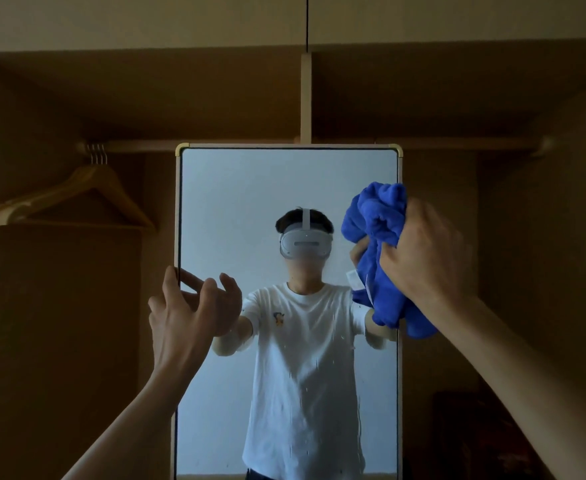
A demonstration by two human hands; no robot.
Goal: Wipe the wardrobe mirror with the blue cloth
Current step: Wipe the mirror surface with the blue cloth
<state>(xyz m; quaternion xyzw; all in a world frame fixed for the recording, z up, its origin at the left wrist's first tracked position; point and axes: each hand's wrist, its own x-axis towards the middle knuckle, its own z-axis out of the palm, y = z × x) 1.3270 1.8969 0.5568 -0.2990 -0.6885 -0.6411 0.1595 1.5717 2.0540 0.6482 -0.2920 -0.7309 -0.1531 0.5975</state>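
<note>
The bunched blue terry cloth [381,251] is gripped in the right hand [426,251], whose fingers are curled tightly round it. It is pressed to the right edge of the tall rectangular wardrobe mirror [250,188], right of centre in the frame. The left hand [191,313] is held at the mirror's left edge, fingers spread and loosely bent, holding nothing. The thumb seems to touch the frame, though contact cannot be confirmed. The frame is best steadied from that side while overlapping strokes are drawn across and downward, since streaks and droplets [305,375] are seen on the lower glass. The mirror is set within a dim brown wardrobe [59,341]. Wooden coat hangers [77,195] are hung on a rail [139,146] at upper left.
</note>
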